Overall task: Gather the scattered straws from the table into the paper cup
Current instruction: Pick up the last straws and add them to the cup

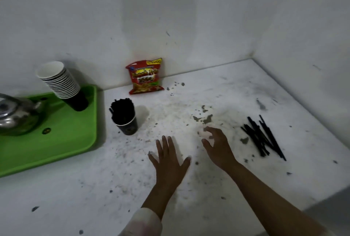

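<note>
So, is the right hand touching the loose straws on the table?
Apart. In the head view, bare white table shows between the curled fingers of the right hand and the pile of loose straws to its right.

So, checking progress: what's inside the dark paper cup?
The dark paper cup holds a bundle of black straws standing above its rim. Their lower ends and the cup's bottom are hidden.

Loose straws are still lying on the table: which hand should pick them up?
Probably the right hand: it is open, fingers curled, beside the loose straws at the table's right. The left hand lies flat, empty, nearer the paper cup already holding straws, so it could steady that.
</note>
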